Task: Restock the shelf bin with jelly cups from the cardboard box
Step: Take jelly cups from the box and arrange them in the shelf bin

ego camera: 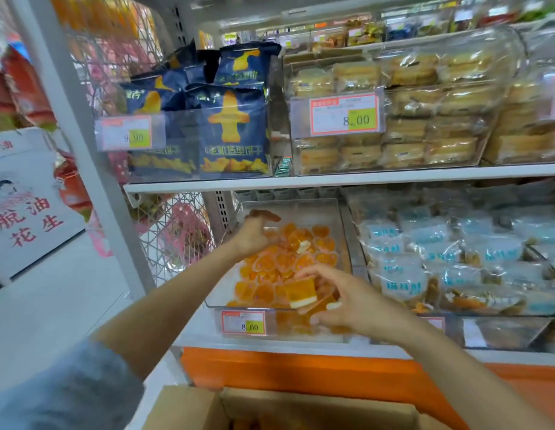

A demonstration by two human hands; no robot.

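Note:
A clear shelf bin (pixel 301 209) on the lower shelf holds several orange jelly cups (pixel 288 259). My left hand (pixel 254 235) reaches into the bin's back left corner with its fingers bent down onto the cups; whether it holds any is hidden. At the bin's front right, my right hand (pixel 341 301) holds a few jelly cups (pixel 301 294) between thumb and spread fingers, just above the pile. The open cardboard box (pixel 270 408) sits at the bottom of the view, below my arms, with orange showing inside.
A price tag reading 8.60 (pixel 243 322) is fixed to the bin's front. Blue-white wrapped snacks (pixel 440 262) fill the neighbouring bin on the right. The shelf above (pixel 332 181) carries dark blue biscuit bags (pixel 232 131) and a clear case of wrapped cakes (pixel 409 119).

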